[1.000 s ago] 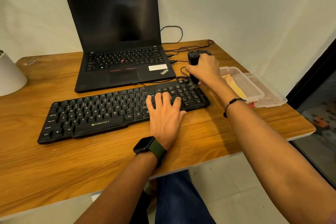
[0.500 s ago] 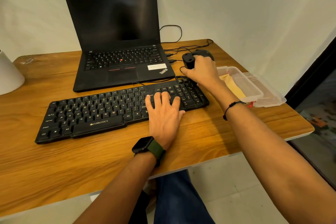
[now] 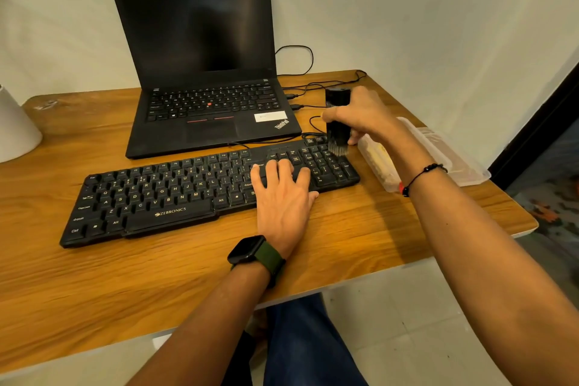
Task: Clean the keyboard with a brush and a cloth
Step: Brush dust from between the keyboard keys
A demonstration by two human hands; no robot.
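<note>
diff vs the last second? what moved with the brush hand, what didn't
The right hand keeps its grip on the black cylindrical brush, which was tipped over half a second ago and is upright again, bristles down at the far right corner of the black Zebronics keyboard. Unchanged: the left hand rests flat on the keys right of centre; keyboard, black laptop and clear plastic container stay put.

Walls: plain pale wall behind and to the right, unmarked, meeting in a soft corner.
Surface: wood-grain top with a pale front edge and a rounded right corner, pushed against the wall.
Floor: light tiles below the front edge; a darker patterned patch at far right.
Doorway: dark vertical frame at the right.
Light: warm, dim, with soft shadows on the wood.
</note>
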